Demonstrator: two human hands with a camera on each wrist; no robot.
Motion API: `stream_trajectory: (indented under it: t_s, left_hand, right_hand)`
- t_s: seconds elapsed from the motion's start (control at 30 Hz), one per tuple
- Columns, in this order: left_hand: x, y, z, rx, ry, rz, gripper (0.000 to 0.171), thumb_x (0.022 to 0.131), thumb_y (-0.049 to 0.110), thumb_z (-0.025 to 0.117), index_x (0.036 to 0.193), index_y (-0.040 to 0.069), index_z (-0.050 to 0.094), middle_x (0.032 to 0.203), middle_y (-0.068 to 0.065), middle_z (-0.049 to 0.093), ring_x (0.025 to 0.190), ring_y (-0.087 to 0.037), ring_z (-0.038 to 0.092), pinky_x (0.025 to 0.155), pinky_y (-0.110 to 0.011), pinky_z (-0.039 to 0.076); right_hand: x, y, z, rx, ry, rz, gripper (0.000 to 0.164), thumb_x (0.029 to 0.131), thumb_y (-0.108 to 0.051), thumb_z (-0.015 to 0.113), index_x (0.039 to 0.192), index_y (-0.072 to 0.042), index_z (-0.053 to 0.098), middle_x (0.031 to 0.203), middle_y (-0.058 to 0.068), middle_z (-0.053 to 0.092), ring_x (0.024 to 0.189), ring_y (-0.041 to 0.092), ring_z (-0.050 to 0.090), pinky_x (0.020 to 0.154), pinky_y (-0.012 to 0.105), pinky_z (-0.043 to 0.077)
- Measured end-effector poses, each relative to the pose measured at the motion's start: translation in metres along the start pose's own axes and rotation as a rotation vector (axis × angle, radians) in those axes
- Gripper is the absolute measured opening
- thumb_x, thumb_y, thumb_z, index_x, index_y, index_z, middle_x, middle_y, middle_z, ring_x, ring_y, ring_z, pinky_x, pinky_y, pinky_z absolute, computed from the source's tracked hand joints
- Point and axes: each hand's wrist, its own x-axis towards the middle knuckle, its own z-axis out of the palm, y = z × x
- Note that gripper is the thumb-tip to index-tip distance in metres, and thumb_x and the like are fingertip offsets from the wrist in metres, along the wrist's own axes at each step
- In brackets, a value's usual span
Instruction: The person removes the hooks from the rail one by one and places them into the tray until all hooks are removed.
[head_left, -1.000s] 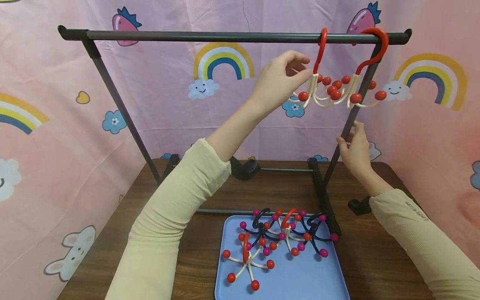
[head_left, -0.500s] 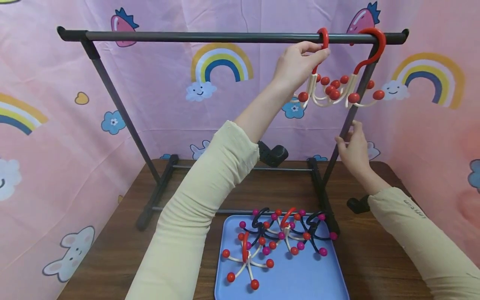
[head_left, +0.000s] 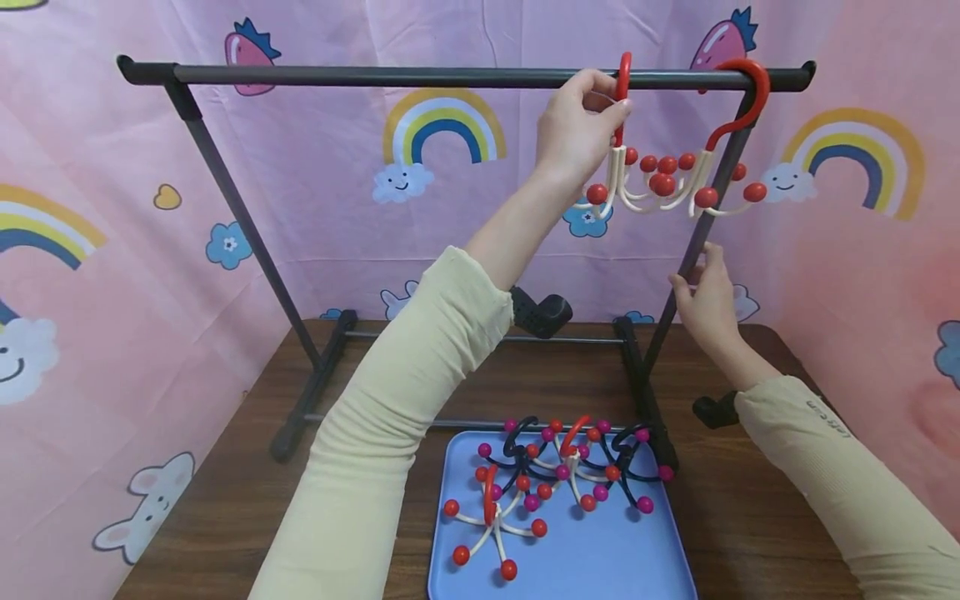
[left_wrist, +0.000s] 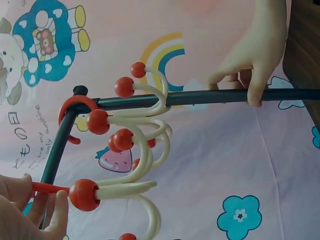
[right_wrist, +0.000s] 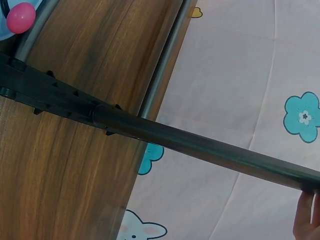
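My left hand (head_left: 577, 125) pinches the red hook of a claw-shaped hanger (head_left: 617, 171) with cream arms and red ball tips. The hook goes over the top rail (head_left: 375, 77) of a dark metal rack. A second red-and-cream hanger (head_left: 759, 87) hangs to its right, near the rail's end; ball tips of the two overlap in the head view. Lower down, my right hand (head_left: 711, 304) grips the rack's right post (head_left: 726, 175), its thumb showing across the post in the left wrist view. The right wrist view catches only some fingertips (right_wrist: 306, 212) at the post.
On the wooden table (head_left: 225, 500), a blue tray (head_left: 600, 558) carries several similar hangers, some red and cream, others black with magenta balls. It reaches the rack's right foot (head_left: 660, 433). Patterned cloth (head_left: 330, 167) surrounds the table at the back and sides.
My left hand moved right and up to the hook and took hold of it, then slid the hanger a little left along the rail. My right hand stayed on the post.
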Motion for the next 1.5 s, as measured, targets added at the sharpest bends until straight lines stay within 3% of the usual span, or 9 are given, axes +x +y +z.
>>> stream_trajectory:
  t_s: [0.27, 0.5, 0.7, 0.83, 1.13, 1.5]
  left_hand:
    - [-0.008, 0.003, -0.014, -0.127, 0.052, 0.104, 0.015, 0.079, 0.015, 0.059, 0.094, 0.011, 0.056, 0.084, 0.001, 0.055, 0.070, -0.009, 0.054, 0.061, -0.012, 0.042]
    - [-0.039, 0.014, -0.034, -0.274, 0.035, 0.193, 0.016, 0.079, 0.007, 0.058, 0.094, 0.002, 0.054, 0.084, -0.004, 0.054, 0.075, -0.013, 0.053, 0.067, -0.013, 0.045]
    - [-0.057, 0.005, -0.047, -0.376, 0.003, 0.203, 0.016, 0.078, 0.003, 0.057, 0.094, -0.001, 0.054, 0.084, -0.008, 0.052, 0.076, -0.017, 0.054, 0.068, -0.019, 0.048]
    - [-0.068, -0.002, -0.053, -0.351, -0.026, 0.240, 0.017, 0.079, 0.002, 0.056, 0.095, -0.002, 0.053, 0.088, -0.009, 0.052, 0.079, -0.019, 0.054, 0.072, -0.020, 0.047]
    - [-0.104, -0.019, -0.058, -0.187, -0.088, 0.346, 0.019, 0.080, 0.003, 0.055, 0.098, -0.004, 0.053, 0.091, -0.012, 0.056, 0.084, -0.017, 0.051, 0.069, -0.025, 0.044]
    - [-0.142, -0.052, -0.058, -0.226, -0.180, 0.299, 0.018, 0.080, 0.005, 0.057, 0.096, -0.002, 0.055, 0.088, -0.010, 0.057, 0.087, -0.015, 0.052, 0.075, -0.026, 0.046]
  right_hand:
    - [-0.001, 0.000, 0.001, 0.001, -0.013, 0.000, 0.043, 0.087, -0.015, 0.045, 0.123, -0.008, 0.022, 0.106, 0.020, 0.043, 0.096, 0.034, 0.051, 0.077, 0.048, 0.043]
    - [-0.001, -0.001, 0.000, 0.007, -0.009, -0.002, 0.043, 0.087, -0.016, 0.046, 0.123, -0.008, 0.023, 0.107, 0.019, 0.043, 0.096, 0.032, 0.051, 0.077, 0.047, 0.043]
    - [-0.002, -0.002, -0.001, 0.016, -0.016, 0.008, 0.044, 0.087, -0.018, 0.045, 0.123, -0.008, 0.023, 0.109, 0.019, 0.042, 0.097, 0.033, 0.051, 0.077, 0.048, 0.043]
    - [-0.001, -0.001, 0.000, 0.011, -0.008, 0.004, 0.043, 0.087, -0.018, 0.045, 0.123, -0.009, 0.023, 0.106, 0.018, 0.043, 0.095, 0.032, 0.052, 0.077, 0.047, 0.044]
    - [-0.002, 0.001, 0.001, 0.020, -0.004, 0.001, 0.043, 0.087, -0.017, 0.046, 0.122, -0.009, 0.024, 0.106, 0.017, 0.043, 0.096, 0.031, 0.052, 0.077, 0.046, 0.044]
    - [-0.001, 0.002, 0.002, 0.012, 0.031, -0.033, 0.043, 0.086, -0.014, 0.047, 0.122, -0.007, 0.025, 0.103, 0.020, 0.046, 0.090, 0.034, 0.053, 0.074, 0.047, 0.045]
